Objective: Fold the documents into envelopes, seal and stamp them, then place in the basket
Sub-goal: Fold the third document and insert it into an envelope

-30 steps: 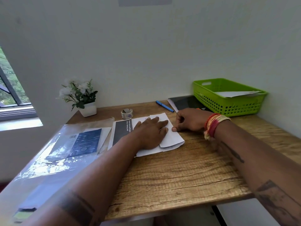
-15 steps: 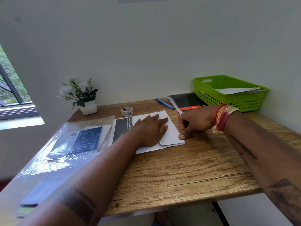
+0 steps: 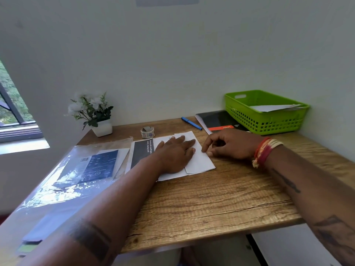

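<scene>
A folded white document (image 3: 199,162) lies on the wooden desk (image 3: 221,198), on top of other white sheets. My left hand (image 3: 175,153) lies flat on it, fingers spread, pressing it down. My right hand (image 3: 228,145) rests at the paper's right edge, its curled fingertips pressing on the fold. A black-and-white printed sheet (image 3: 141,152) lies partly under the left wrist. At the back right stands the green basket (image 3: 265,121) with a white envelope (image 3: 272,107) inside. A small roll of stamps (image 3: 147,132) sits behind the papers.
A clear plastic sleeve (image 3: 63,181) with dark printed sheets covers the desk's left side. A blue pen (image 3: 191,123) and a black notebook (image 3: 219,120) lie beside the basket. A potted white flower (image 3: 92,114) stands at the back left. A wall is behind.
My right hand has slid along the paper's right edge, first toward me and then back up toward the middle. The left hand has stayed flat on the paper.
</scene>
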The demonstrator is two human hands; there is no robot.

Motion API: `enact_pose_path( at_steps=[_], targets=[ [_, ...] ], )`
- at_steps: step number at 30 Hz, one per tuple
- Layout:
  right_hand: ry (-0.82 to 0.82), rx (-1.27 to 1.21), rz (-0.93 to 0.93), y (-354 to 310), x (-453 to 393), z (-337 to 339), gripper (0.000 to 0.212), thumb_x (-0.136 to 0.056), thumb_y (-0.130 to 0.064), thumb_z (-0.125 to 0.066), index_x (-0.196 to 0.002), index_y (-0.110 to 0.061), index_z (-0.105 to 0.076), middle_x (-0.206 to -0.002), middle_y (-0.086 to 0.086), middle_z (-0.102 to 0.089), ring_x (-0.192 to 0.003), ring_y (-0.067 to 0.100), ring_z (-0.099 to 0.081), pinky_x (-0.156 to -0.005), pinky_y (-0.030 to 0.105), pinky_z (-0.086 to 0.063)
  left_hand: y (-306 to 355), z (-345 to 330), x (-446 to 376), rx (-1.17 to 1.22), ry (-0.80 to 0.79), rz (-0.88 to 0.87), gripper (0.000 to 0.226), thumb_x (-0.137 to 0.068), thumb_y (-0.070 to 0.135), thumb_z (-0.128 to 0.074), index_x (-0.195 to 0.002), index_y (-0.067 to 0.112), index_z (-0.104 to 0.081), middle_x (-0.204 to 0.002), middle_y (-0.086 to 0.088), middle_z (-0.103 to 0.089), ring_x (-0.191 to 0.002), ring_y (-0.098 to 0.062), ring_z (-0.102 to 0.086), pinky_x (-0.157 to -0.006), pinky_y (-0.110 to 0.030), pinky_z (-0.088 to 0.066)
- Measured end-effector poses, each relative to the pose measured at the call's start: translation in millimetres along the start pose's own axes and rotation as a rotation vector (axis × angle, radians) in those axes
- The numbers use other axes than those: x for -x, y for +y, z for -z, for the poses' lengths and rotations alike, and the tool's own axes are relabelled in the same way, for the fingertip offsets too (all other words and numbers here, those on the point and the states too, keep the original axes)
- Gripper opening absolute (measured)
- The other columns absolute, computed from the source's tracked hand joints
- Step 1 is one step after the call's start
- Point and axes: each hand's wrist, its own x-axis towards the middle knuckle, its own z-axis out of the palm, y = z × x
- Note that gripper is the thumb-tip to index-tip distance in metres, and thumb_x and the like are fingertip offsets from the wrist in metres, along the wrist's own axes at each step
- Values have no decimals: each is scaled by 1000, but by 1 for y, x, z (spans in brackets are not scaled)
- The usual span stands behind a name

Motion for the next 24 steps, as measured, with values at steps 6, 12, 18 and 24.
enact_pose_path(
  at_steps=[6,12,18,24],
  targets=[
    [176,240,9,-9,-15,-16,21,-96,-35,-63,-114,-36,-75,-114,-13,-72,-103,6,-63,-96,30,-50,0,0,0,6,4,4,55,-107,54,-19,-160,40,-15,-170,1,-7,-156,-27,-4,-124,-55,-8],
    [229,309,-39,-12,-23,-21,28,-100,-33,-55,-122,-34,-72,-124,-11,-70,-110,10,-62,-97,25,-45,-1,0,1,13,3,0,56,-106,54,-18,-160,40,-15,-170,0,-7,-156,-27,-4,-124,-55,-7],
    [220,394,-64,-15,-33,-24,36,-102,-32,-45,-130,-35,-66,-132,-7,-66,-118,15,-61,-98,28,-46,1,0,1,19,-39,42,60,-106,57,-15,-161,38,-5,-170,-2,4,-156,-25,6,-125,-53,0],
    [142,463,-145,-22,-52,-20,40,-103,-32,-41,-139,-38,-57,-142,1,-58,-124,21,-58,-102,35,-46,-1,-1,-3,7,-60,44,61,-105,58,-14,-161,37,-1,-170,-2,7,-156,-25,8,-125,-53,0]
  ],
)
